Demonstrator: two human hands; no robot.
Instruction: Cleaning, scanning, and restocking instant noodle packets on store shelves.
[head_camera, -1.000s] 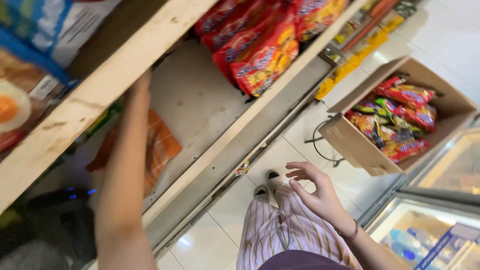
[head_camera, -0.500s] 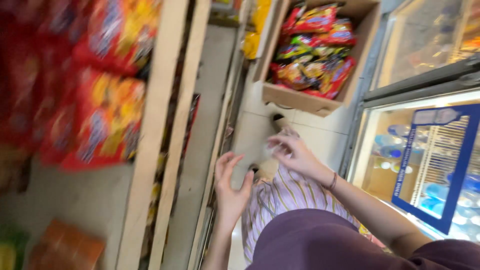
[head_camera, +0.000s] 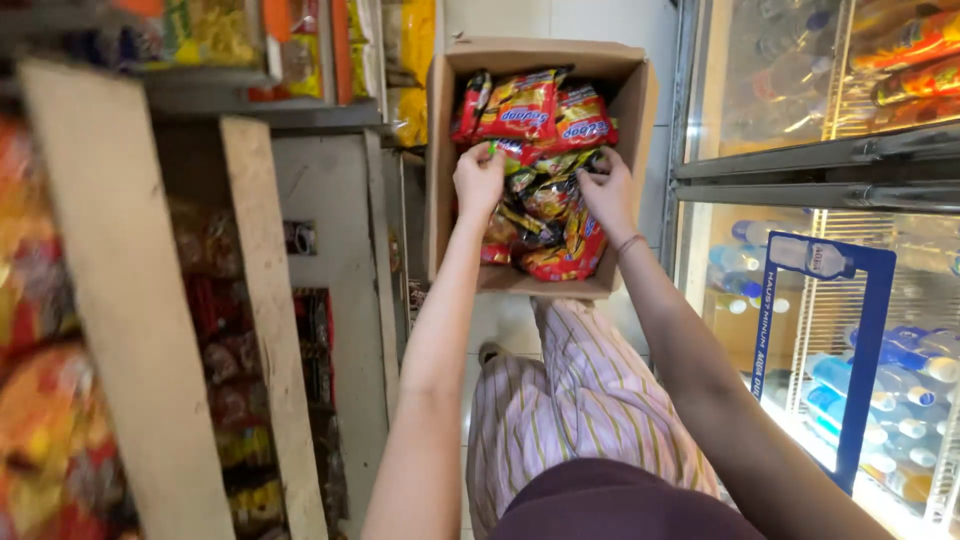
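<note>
Wooden shelves (head_camera: 120, 300) on the left, stacked with blurred red and orange snack packets (head_camera: 45, 420). More yellow and orange packets (head_camera: 300, 50) higher up, near a grey metal upright (head_camera: 335, 230). On the right, a glass-door cooler (head_camera: 820, 160) with rows of clear bottles (head_camera: 900, 390) and a blue frame (head_camera: 860, 330) on its door. Pale tiled floor (head_camera: 510, 320) between shelves and cooler.

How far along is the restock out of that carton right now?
Done: the wooden shelves at left already hold red and orange packets. In hand: both the left hand and right hand are down in the cardboard box, on the snack packets. Left: the box looks largely full of packets.
</note>
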